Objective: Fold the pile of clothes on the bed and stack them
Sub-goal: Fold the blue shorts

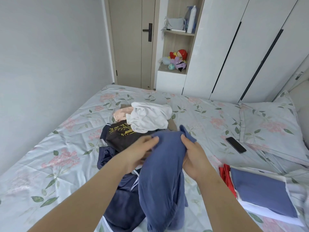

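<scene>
A blue garment (164, 173) hangs in front of me above the bed (50, 148). My right hand (194, 158) grips its top right edge, fingers curled round the cloth. At its top left, my left hand (142, 153) holds the fabric, fingertips on the front of it. Behind lies the unfolded pile: a white garment (148, 117), a pink one (120, 115), a dark brown shirt with yellow print (122, 136) and a navy garment with white trim (123, 203). A folded stack (260, 193) with a blue piece on top, white and red beneath, sits at the right.
A black phone (236, 144) lies on the sheet near the floral pillow (270, 129). White wardrobe doors (242, 47), a shelf with plush toys (178, 60) and a door (132, 42) stand beyond the bed. A wall runs along the left side.
</scene>
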`<control>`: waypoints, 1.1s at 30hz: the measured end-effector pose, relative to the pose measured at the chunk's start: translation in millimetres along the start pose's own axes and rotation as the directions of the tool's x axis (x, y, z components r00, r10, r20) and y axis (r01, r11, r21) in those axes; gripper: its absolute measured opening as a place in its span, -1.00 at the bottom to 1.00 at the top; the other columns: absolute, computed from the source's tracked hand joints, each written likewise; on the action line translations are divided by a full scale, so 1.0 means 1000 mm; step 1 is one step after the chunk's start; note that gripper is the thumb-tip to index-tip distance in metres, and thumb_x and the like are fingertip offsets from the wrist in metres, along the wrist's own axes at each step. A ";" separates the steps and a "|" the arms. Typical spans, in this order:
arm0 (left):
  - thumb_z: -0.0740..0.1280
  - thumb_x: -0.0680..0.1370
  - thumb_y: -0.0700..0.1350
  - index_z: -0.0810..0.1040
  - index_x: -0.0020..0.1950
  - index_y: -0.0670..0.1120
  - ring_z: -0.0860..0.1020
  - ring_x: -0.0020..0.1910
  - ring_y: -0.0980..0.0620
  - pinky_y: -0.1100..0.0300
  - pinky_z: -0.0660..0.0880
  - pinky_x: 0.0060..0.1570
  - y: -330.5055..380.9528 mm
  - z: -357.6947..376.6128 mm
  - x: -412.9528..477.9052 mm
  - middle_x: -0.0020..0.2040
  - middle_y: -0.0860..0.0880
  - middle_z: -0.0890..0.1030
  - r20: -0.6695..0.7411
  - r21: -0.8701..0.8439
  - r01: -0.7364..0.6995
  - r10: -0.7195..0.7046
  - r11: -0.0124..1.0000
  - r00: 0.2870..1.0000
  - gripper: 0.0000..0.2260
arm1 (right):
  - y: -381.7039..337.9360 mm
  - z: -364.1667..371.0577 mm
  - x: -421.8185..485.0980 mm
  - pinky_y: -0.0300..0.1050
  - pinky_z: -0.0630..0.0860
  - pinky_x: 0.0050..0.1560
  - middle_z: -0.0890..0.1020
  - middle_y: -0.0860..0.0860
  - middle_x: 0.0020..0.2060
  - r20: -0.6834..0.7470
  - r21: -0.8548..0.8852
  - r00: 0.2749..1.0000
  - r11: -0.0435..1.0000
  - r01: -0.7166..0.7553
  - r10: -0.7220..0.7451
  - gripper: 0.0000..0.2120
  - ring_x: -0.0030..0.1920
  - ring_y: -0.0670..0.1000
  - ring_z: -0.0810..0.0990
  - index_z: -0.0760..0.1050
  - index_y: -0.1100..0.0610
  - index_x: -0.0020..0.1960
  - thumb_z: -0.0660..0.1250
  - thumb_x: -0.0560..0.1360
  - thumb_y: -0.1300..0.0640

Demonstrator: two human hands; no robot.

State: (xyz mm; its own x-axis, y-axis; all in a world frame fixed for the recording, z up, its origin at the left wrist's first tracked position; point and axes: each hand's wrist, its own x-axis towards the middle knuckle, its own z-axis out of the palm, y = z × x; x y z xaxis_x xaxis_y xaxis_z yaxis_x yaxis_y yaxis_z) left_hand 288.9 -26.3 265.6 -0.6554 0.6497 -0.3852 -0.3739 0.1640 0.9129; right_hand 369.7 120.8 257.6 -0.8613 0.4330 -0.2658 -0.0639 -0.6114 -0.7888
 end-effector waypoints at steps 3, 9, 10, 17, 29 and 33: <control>0.31 0.57 -0.08 0.57 0.17 -0.11 0.62 0.07 0.01 0.15 0.53 0.08 -0.014 0.005 -0.002 0.08 -0.04 0.66 0.142 0.000 0.081 -0.080 0.997 0.987 -0.78 | -0.011 0.002 0.003 0.01 0.53 0.12 0.63 0.12 0.03 -0.083 -0.041 0.997 0.999 -0.007 0.004 -0.83 0.04 0.06 0.61 0.54 0.15 0.10 0.19 0.61 0.19; 0.27 0.60 -0.14 0.54 0.21 -0.21 0.58 -0.03 -0.10 0.04 0.50 -0.03 0.007 0.007 0.011 0.04 -0.16 0.63 -0.098 -0.466 0.106 -0.171 0.878 0.980 -0.76 | 0.002 -0.009 0.003 -0.01 0.51 0.12 0.61 0.06 0.07 -0.160 -0.411 0.987 0.907 -0.097 0.033 -0.66 0.07 0.06 0.58 0.42 0.19 0.28 0.30 0.55 0.09; 0.26 0.61 -0.11 0.52 0.23 -0.21 0.56 0.01 -0.11 0.03 0.47 0.03 0.014 0.005 0.014 0.09 -0.18 0.61 -0.098 -0.569 0.114 -0.205 0.814 0.974 -0.74 | 0.007 -0.010 0.000 -0.02 0.50 0.11 0.59 0.04 0.08 -0.174 -0.448 0.985 0.890 -0.087 0.008 -0.57 0.07 0.06 0.57 0.32 0.13 0.36 0.32 0.54 0.07; 0.09 0.67 -0.15 0.31 0.43 -0.29 0.34 0.42 -0.09 0.10 0.26 0.36 0.053 0.000 0.019 0.43 -0.17 0.38 -0.178 -0.731 0.014 -0.211 0.682 0.961 -0.64 | 0.026 -0.003 -0.021 -0.31 0.54 -0.03 0.43 -0.23 0.22 0.312 -0.608 0.948 0.780 0.150 0.062 -0.27 0.12 -0.26 0.54 0.14 -0.17 0.40 0.47 0.41 0.18; 0.23 0.59 -0.24 0.48 -0.10 -0.10 0.45 -0.33 0.04 0.22 0.45 -0.42 0.050 -0.031 0.013 -0.24 -0.06 0.50 -0.447 -0.474 -0.138 -0.102 0.870 0.889 -0.89 | -0.017 0.010 -0.002 -0.20 0.49 -0.13 0.59 0.00 -0.21 0.073 -0.541 0.943 0.782 0.310 -0.324 -0.91 -0.17 -0.04 0.55 0.46 0.09 -0.11 0.25 0.58 0.16; 0.37 0.52 -0.18 0.40 0.22 -0.01 0.47 -0.01 0.09 0.27 0.39 -0.06 0.044 -0.018 0.008 0.05 0.03 0.45 -0.372 0.254 -0.329 0.406 0.909 0.835 -0.70 | -0.038 0.022 0.004 -0.01 0.55 -0.06 0.66 0.11 -0.11 0.250 -0.666 0.937 0.658 0.350 -0.245 -0.92 -0.11 0.10 0.63 0.54 0.00 -0.08 0.30 0.56 0.14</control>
State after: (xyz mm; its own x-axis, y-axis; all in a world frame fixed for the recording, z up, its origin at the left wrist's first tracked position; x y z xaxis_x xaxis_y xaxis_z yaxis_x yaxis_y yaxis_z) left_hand 255.2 -27.7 300.4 -0.9428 0.3332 -0.0013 0.0426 0.1244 0.9913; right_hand 357.8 131.5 298.5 -0.9171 0.3899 0.0827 -0.0076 0.1903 -0.9817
